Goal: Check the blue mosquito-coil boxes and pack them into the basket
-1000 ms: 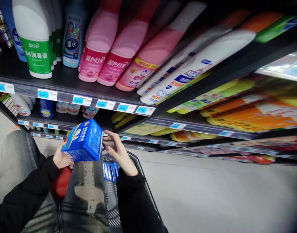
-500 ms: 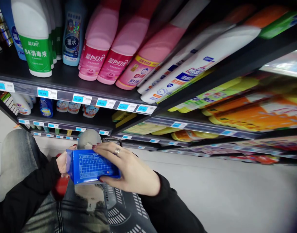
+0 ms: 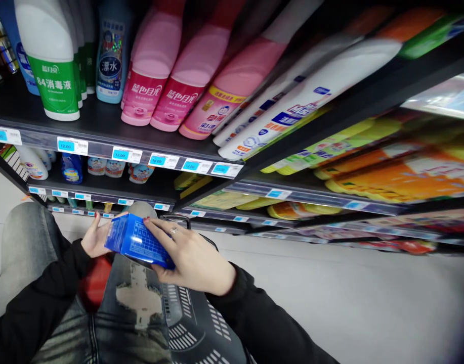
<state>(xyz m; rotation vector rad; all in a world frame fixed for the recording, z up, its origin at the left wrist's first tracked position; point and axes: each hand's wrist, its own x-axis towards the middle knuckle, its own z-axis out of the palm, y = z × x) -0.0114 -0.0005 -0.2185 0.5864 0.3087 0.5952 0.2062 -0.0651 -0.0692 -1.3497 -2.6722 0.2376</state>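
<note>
A blue box (image 3: pixel 140 241) with a white printed grid on its side is held tilted above my lap. My right hand (image 3: pixel 192 258), with a ring on one finger, grips its right end, fingers over the top and thumb below. My left hand (image 3: pixel 95 237) is at the box's left end, thumb raised off it and palm partly showing. Its other fingers are partly hidden behind the box, so I cannot tell how firmly they touch it. Something red (image 3: pixel 95 283) lies below on my lap, its kind unclear.
A shelf (image 3: pixel 102 121) ahead bears white bottles with green labels (image 3: pixel 53 86), pink bottles (image 3: pixel 146 96) and white bottles (image 3: pixel 269 121). Price tags (image 3: pixel 127 154) line its edge. Lower shelves hold more bottles and yellow-orange packs (image 3: pixel 402 172). A dark slotted basket (image 3: pixel 201 323) stands beside my leg.
The box has turned and tilted, showing more of its left end, and has shifted slightly up and left with my right hand. My left thumb has lifted away from the box.
</note>
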